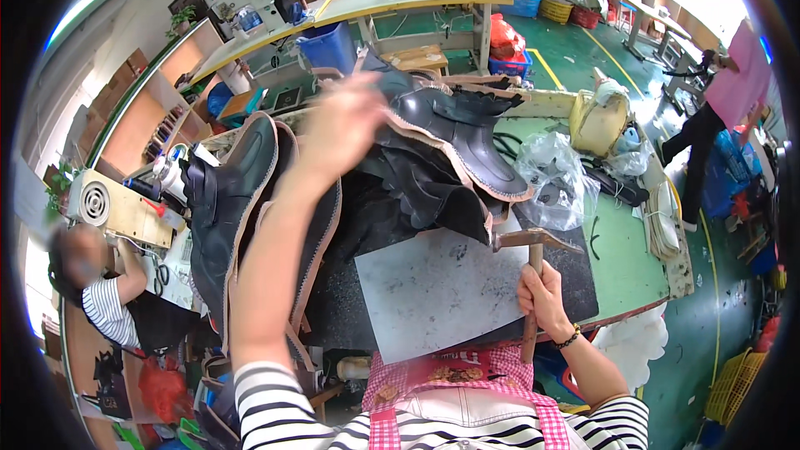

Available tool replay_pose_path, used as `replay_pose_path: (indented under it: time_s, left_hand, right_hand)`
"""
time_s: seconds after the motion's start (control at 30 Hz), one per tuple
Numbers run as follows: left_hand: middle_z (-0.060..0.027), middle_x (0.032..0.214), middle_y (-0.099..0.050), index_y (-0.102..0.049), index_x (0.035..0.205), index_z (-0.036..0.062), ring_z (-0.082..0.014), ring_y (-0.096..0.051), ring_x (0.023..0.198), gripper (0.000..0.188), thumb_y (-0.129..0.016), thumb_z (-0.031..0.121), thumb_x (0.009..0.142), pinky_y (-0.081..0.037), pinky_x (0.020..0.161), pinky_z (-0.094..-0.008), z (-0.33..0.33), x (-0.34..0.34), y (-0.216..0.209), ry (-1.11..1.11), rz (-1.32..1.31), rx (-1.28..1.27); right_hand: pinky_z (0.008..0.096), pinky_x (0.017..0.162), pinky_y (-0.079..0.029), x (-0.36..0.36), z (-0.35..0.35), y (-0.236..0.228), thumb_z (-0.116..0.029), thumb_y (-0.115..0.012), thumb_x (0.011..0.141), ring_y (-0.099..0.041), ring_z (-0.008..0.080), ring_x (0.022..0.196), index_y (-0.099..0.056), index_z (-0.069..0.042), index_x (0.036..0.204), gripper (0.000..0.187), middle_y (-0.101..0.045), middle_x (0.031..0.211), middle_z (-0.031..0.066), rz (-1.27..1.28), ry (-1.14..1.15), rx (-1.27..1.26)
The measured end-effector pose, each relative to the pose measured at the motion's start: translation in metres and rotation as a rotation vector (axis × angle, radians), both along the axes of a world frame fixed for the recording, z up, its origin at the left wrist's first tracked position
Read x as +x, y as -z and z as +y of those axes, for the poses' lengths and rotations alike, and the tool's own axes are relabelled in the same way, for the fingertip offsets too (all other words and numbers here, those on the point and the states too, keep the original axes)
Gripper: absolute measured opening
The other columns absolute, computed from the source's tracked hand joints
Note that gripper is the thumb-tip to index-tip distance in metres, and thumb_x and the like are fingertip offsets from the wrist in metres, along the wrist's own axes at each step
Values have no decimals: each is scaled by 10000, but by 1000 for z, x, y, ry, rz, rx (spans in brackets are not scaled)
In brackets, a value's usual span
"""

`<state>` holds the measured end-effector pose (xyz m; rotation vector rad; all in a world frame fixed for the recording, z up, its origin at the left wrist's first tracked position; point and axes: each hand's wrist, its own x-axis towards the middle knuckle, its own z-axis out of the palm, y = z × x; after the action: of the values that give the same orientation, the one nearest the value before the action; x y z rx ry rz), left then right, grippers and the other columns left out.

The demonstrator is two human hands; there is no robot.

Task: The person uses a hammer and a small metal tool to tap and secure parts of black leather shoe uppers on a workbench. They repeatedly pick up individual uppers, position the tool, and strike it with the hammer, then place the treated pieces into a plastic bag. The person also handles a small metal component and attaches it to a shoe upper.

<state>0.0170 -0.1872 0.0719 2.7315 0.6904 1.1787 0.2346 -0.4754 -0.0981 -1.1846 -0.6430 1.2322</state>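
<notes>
My right hand (543, 293) is closed around the wooden handle of a hammer (536, 255), whose metal head is near the corner of a pale grey sheet (442, 296). My left hand (343, 121), smeared by motion, is raised at the far left end of a pile of black leather boot uppers (467, 137) with tan stitched edges. Its fingers are too blurred to read. Under my left forearm lies a second stack of black boot uppers (237, 221), its edges also tan.
A clear plastic bag (557, 179) of dark pieces rests on the green tabletop (629, 246), beside black scissors (507, 146). Folded white cloth strips (662, 221) lie on the right. At the left, a person (104, 292) sits by a sewing machine (112, 208); another person (733, 92) stands far right.
</notes>
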Motion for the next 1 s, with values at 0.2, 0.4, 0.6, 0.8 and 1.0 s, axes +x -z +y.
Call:
replay_pose_path:
  time_s: [0.2, 0.4, 0.6, 0.8, 1.0]
  left_hand:
    - [-130, 862, -658, -615, 750, 67, -299, -610, 934, 222, -703, 259, 682, -464, 808, -410, 121, 134, 75, 166, 647, -219]
    - [-111, 923, -613, -637, 773, 68, -275, -595, 943, 168, -730, 137, 652, -480, 795, -386, 85, 132, 49, 68, 704, 326]
    - [-121, 823, -562, -550, 748, 26, -320, -602, 772, 189, -713, 45, 654, -468, 657, -408, -43, 115, -72, 268, 461, 365]
    - [8, 752, -560, -567, 772, 20, -52, -499, 692, 132, -699, 30, 765, -431, 701, -251, -113, 72, -114, 621, 206, -757]
    - [-95, 796, -643, -613, 820, 23, -202, -625, 787, 124, -678, 126, 793, -467, 672, -319, -118, -20, 107, 453, 566, -912]
  right_hand:
    - [201, 390, -305, -4, 3, -5, -213, -532, 951, -359, 31, 457, -402, -111, 828, 206, -389, 599, -47, -18, 55, -18]
    - [198, 397, -294, -2, 3, -4, -281, -517, 961, -336, 16, 481, -434, -97, 880, 217, -379, 618, -67, -21, 8, 56]
    - [201, 400, -303, 2, -1, -5, -307, -511, 960, -343, 19, 480, -412, -103, 864, 246, -382, 617, -64, -17, 11, 74]
    - [199, 372, -276, 6, -1, 6, -238, -554, 936, -341, 14, 450, -426, -95, 857, 207, -375, 595, -77, 110, 189, 100]
    - [212, 457, -425, 68, -19, -1, -243, -526, 956, -506, 69, 547, -513, -100, 953, 143, -542, 717, 15, -332, 277, -28]
